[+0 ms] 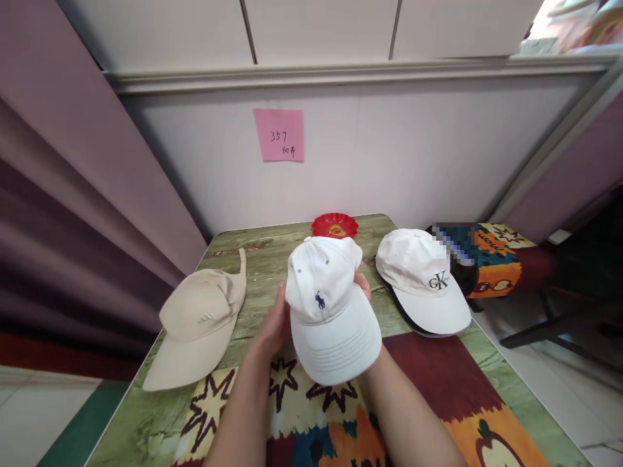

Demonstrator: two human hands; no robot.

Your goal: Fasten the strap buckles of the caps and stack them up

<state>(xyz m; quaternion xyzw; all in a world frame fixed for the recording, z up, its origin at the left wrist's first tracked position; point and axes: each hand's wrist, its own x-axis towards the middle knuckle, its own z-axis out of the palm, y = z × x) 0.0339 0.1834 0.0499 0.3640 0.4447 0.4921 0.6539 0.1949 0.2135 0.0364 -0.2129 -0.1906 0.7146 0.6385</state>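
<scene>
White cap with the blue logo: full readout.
The white cap looks like soft fabric: rounded crown, small eyelets, top button, navy horse-and-rider logo, curved brim with stitched rows. It is upright, brim toward the wearer, held between the left hand and right hand, above the table.

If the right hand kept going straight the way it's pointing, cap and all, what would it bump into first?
Probably the red scalloped dish at the table's far edge, as the right hand points roughly that way. Its height is unclear, so it might pass over and meet the wall.
</scene>
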